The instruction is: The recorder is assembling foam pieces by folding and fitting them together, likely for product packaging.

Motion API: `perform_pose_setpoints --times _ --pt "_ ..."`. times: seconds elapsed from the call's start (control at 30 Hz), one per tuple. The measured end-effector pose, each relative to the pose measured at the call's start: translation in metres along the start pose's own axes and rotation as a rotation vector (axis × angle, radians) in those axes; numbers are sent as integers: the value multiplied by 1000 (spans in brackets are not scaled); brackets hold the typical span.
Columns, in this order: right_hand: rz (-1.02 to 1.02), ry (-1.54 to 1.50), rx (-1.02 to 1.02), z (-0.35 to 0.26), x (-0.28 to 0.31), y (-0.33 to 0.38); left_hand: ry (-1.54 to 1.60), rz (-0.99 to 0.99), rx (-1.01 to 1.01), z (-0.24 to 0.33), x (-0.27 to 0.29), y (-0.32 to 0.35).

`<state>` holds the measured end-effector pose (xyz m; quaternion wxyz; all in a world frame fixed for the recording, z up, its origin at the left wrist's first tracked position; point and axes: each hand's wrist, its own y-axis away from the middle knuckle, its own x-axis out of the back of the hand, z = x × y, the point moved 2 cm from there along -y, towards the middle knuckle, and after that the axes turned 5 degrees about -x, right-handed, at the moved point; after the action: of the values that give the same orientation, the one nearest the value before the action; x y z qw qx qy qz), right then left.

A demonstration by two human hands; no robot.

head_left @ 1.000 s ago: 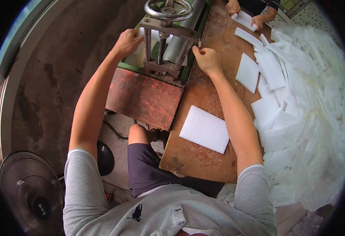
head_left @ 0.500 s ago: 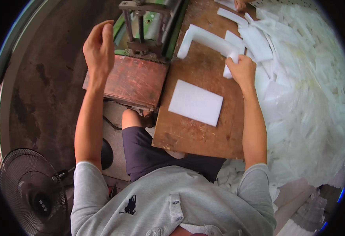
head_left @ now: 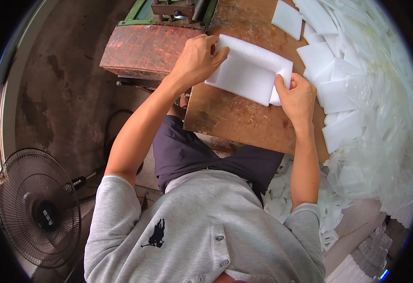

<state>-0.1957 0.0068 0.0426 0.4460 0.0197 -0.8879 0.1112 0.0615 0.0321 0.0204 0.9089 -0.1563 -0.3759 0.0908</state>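
A white U-shaped foam strip (head_left: 258, 53) stands around the back and both sides of a flat white foam sheet (head_left: 244, 78) on the wooden table. My left hand (head_left: 199, 59) pinches the strip's left arm between thumb and fingers, at the sheet's left edge. At the other end, my right hand (head_left: 298, 94) grips the strip's right arm, thumb on the inside and fingers outside. Whether strip and sheet touch all along their edges, I cannot tell.
The brown wooden table (head_left: 244, 122) adjoins a green-framed machine with a reddish block (head_left: 150, 49). Several loose foam sheets (head_left: 316, 59) lie along the table's right side, before a heap of foam in clear plastic (head_left: 376, 141). A black fan (head_left: 39, 207) stands at lower left.
My left hand has come down from beside the machine and taken hold of the strip's left arm. The U-shaped strip has moved toward me, onto the flat sheet.
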Motion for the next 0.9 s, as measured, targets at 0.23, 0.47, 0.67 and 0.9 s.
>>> perform_pose_setpoints --times 0.23,0.47,0.67,0.9 --pt "33 10 11 2 -7 4 -4 15 -21 -4 -4 3" --pt "43 12 37 3 -9 3 15 12 -19 -8 -8 3" --pt "67 15 70 3 -9 1 -15 51 -58 -19 -20 4" --pt "20 -51 21 -1 -13 0 -20 43 -38 -22 -20 7"
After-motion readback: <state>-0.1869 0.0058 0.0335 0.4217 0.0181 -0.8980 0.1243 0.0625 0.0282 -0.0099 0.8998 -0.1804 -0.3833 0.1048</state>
